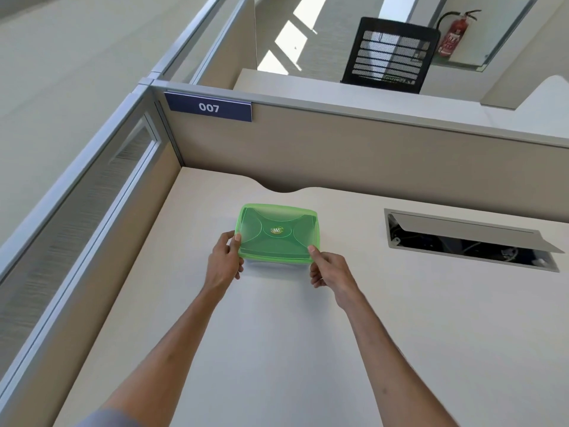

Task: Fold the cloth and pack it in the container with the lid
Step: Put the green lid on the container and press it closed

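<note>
A rectangular container with a translucent green lid point(277, 232) sits on the pale desk point(292, 334), toward the back middle. The lid lies on top of the clear base, whose near edge shows just below the lid. My left hand point(224, 260) grips the container's near left corner, thumb on the lid. My right hand point(331, 271) grips the near right corner, thumb on the lid's edge. The cloth is not visible; the tinted lid hides what is inside.
Beige cubicle partitions point(338, 155) close the desk at the back and left, with a "007" sign point(209, 107). An open cable hatch point(468, 241) is set into the desk at the right. A black mesh chair point(389, 55) stands behind the partition.
</note>
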